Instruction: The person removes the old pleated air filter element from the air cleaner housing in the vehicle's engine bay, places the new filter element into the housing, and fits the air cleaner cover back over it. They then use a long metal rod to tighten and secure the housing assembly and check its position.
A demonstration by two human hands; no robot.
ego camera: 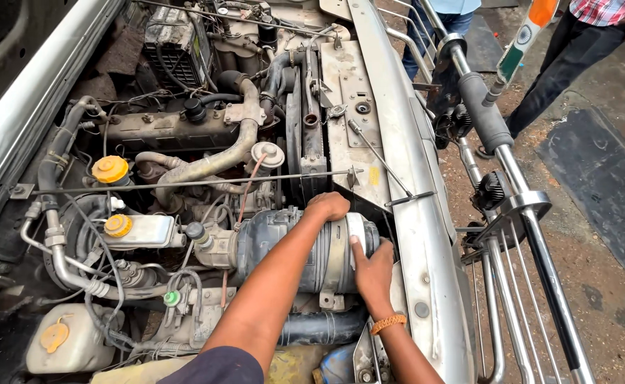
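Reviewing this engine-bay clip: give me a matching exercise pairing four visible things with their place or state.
Things:
1. left hand
2. right hand
3. yellow cap
4. orange bracelet

Places:
A. on the right wrist
B. on top of the grey air-filter canister
C. far left of the canister, on a reservoir
D. pressed against the canister's end

Pairs: 1-B, 2-D, 3-C, 4-A

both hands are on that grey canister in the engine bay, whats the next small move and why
Probably twist or ease the end cap off toward the bumper. The left hand presses on top of the grey canister, steadying it, while the right hand grips the cap end.
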